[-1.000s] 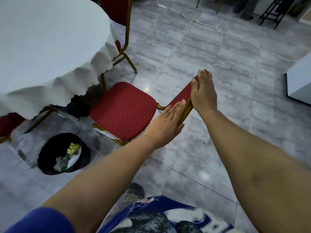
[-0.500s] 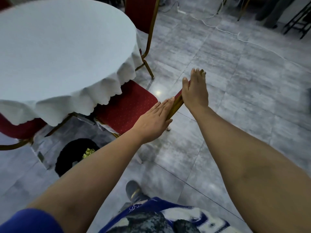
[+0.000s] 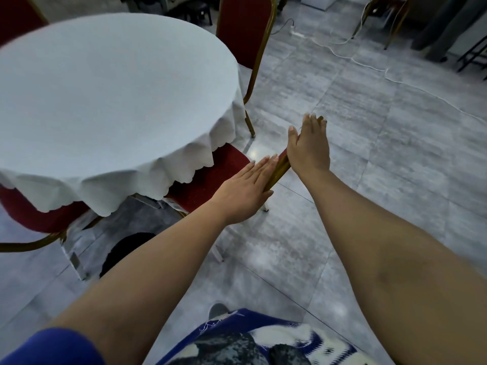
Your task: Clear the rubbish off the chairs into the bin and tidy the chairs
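Observation:
A red padded chair (image 3: 210, 177) with a gold frame stands with its seat partly under the white tablecloth (image 3: 105, 101). No rubbish shows on the visible part of the seat. My left hand (image 3: 245, 188) lies flat, fingers straight, pressed against the gold edge of the chair's backrest. My right hand (image 3: 308, 151) rests over the top of the same backrest, thumb on one side and fingers on the other. The black bin (image 3: 123, 248) sits on the floor below the table's edge, mostly hidden behind my left forearm.
A second red chair (image 3: 245, 30) stands at the table's far side, and a third one (image 3: 34, 217) sits at the left under the cloth. A white cable (image 3: 369, 61) runs across the grey tiled floor. Metal legs of a stand (image 3: 471, 56) are at the far right.
The chair has slid further under the table with both hands on its backrest. More of the seat is covered by the cloth, and my left forearm now hides the bin's contents.

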Available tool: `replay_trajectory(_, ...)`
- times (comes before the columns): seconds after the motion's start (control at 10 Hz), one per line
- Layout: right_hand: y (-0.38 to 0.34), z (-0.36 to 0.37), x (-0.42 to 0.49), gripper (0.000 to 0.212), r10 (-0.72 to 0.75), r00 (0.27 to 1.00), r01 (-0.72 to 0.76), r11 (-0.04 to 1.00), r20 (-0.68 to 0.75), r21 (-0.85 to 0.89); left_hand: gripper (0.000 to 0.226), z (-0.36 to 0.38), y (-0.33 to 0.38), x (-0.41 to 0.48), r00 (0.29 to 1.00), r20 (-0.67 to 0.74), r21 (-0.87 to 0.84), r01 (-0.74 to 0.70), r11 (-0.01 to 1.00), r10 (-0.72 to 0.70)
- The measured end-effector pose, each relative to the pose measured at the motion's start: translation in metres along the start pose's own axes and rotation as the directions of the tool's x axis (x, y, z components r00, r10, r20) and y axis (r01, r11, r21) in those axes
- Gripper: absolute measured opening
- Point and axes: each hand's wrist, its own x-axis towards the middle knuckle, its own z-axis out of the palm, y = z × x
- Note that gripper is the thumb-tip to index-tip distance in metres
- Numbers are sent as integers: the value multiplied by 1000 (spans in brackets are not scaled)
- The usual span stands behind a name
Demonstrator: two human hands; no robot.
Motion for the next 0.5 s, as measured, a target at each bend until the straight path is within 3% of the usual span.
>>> replay_trajectory(0.3,1,-1,8,57,-36,999,29,983,-34,-182,67,7,-8,8,999,-4,-42,-37,998,37)
replay_trajectory(0.5,-2,-5,16,55,-271,958,287,902,94,-322,67,1,-9,8,999,-15,-62,-47,997,46)
